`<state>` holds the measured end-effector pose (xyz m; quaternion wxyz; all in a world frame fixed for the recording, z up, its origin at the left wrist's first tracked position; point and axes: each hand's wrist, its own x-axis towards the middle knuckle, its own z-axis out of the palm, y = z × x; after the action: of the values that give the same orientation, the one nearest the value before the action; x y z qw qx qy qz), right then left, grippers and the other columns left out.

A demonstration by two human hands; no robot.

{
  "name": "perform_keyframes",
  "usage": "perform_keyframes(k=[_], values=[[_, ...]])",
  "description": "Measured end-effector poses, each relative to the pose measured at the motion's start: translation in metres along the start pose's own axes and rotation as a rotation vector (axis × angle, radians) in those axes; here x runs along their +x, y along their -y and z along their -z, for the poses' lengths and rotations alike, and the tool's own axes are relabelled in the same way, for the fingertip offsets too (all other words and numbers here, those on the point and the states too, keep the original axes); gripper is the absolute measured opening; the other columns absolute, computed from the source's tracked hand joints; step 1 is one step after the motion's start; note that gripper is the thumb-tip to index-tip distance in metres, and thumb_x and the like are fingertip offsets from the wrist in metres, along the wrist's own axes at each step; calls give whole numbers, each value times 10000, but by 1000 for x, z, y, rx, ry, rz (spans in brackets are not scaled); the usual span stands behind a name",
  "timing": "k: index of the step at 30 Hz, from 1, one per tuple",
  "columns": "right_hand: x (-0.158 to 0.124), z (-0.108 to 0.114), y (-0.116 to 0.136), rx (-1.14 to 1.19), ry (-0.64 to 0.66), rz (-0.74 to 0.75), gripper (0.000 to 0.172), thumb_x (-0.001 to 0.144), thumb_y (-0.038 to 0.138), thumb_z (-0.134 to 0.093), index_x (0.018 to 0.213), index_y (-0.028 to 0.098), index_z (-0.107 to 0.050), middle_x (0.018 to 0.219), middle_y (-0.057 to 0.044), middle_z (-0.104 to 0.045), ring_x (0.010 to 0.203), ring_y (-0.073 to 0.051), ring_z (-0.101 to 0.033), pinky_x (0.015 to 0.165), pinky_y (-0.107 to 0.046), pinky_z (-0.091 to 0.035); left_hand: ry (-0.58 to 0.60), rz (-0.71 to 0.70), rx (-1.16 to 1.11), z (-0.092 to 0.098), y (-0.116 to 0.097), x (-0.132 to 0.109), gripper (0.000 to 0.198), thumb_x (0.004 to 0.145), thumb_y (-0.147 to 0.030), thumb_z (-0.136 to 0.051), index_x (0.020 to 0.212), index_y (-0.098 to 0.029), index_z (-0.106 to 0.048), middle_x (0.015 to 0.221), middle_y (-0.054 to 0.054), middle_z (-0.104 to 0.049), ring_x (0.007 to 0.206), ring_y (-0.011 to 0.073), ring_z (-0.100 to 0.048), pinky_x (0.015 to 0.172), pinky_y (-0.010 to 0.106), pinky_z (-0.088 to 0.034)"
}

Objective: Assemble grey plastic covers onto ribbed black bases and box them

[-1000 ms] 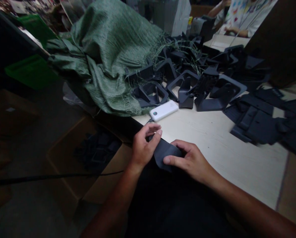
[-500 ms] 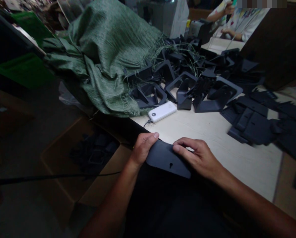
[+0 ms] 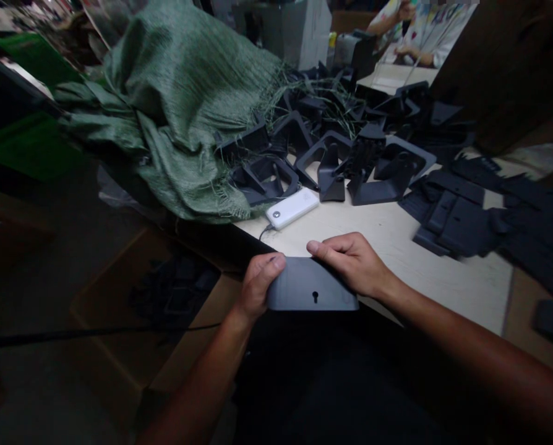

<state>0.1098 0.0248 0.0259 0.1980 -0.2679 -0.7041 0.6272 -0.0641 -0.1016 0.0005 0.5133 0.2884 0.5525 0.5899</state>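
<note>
Far left, in deep shadow, green plastic bins [image 3: 30,148] are only dimly visible, their shape hard to make out. Below them a cardboard box [image 3: 137,321] sits on the floor, holding dark plastic parts [image 3: 174,293] too dim to count, with a black cable [image 3: 95,335] running across in front of it. A green woven sack [image 3: 174,117] lies heaped on the back left of the pale table [image 3: 397,241], its frayed threads trailing over the parts.

Centre: the left hand [image 3: 258,287] is closed on the left end of a dark grey plastic plate [image 3: 311,287] with a keyhole slot, fingers curled around the edge. The right hand [image 3: 351,262] clasps the plate's far right edge, thumb pointing left along it; its fingertips are hidden behind the plate. The plate is held level with the table's front edge, partly over it, and its lower edge nearly merges with the person's dark clothing [image 3: 332,383]. There is open tabletop between the plate and a white power bank [image 3: 292,208] with a short cable.

Behind that, black plastic stands [image 3: 327,161] lie in an overlapping pile, with the rear ones hard to separate. Right: flat black pieces [image 3: 457,213] spread to the frame edge and are cut off. Top right, a co-worker [image 3: 415,34] is partly visible at another table, cut off by the frame.
</note>
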Motion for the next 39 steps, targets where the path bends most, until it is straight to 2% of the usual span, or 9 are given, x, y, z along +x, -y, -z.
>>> perform_keyframes(k=[7,15,20,24,29,31,35,37,39], values=[[16,-7,19,85,-132,24,603,918,647,-690,586,144,-675,502,22,-476,477,-92,-419,454,-243,-293,-185,4,-224,-6,-5,-5,480,721,-585,-786,612,-197,-526,547,-26,-465,458,101,-391,434,246,-300],[52,3,31,39,25,102,567,950,601,-678,638,130,-729,508,26,-500,475,-87,-421,472,-245,-286,-303,-23,-280,-3,-13,1,403,734,-556,-790,692,-172,-674,589,7,-589,509,136,-496,467,259,-390],[69,11,31,59,80,-58,693,945,748,-574,666,139,-749,534,1,-565,486,-106,-483,488,-247,-339,-346,74,-246,2,-11,7,452,699,-585,-830,730,-150,-711,589,-4,-590,533,135,-525,491,246,-410],[84,18,30,108,-1,-118,781,940,830,-478,780,146,-819,620,-36,-658,553,-134,-571,546,-259,-407,-325,117,-274,7,-21,16,440,641,-549,-870,721,-140,-730,595,10,-614,563,144,-565,527,247,-459],[90,32,29,65,-266,83,535,923,685,-682,954,173,-837,896,-81,-784,849,-215,-706,804,-321,-536,-518,-14,-335,16,-40,30,478,673,-564,-831,847,-121,-777,727,51,-710,599,160,-613,520,256,-498],[84,33,31,94,-293,71,473,917,632,-725,962,174,-832,918,-89,-792,869,-227,-718,835,-344,-553,-551,-68,-356,19,-45,35,486,724,-578,-793,898,-125,-777,748,54,-721,547,153,-586,463,260,-467],[70,13,34,231,-65,-106,499,915,638,-722,952,150,-820,903,-106,-794,821,-219,-726,787,-337,-565,-561,-162,-332,21,-43,44,437,784,-560,-775,870,-131,-770,752,50,-715,606,166,-610,543,272,-500],[68,-4,33,352,51,-200,513,905,644,-728,916,137,-808,858,-103,-787,774,-202,-718,765,-321,-561,-500,-202,-279,21,-38,47,403,815,-534,-775,814,-131,-763,733,49,-703,655,176,-620,599,274,-501],[70,-18,31,499,57,-251,488,906,620,-738,888,136,-793,799,-84,-772,730,-179,-703,749,-298,-549,-417,-209,-242,20,-35,48,388,844,-519,-762,793,-135,-756,711,49,-696,648,184,-615,606,282,-487]])
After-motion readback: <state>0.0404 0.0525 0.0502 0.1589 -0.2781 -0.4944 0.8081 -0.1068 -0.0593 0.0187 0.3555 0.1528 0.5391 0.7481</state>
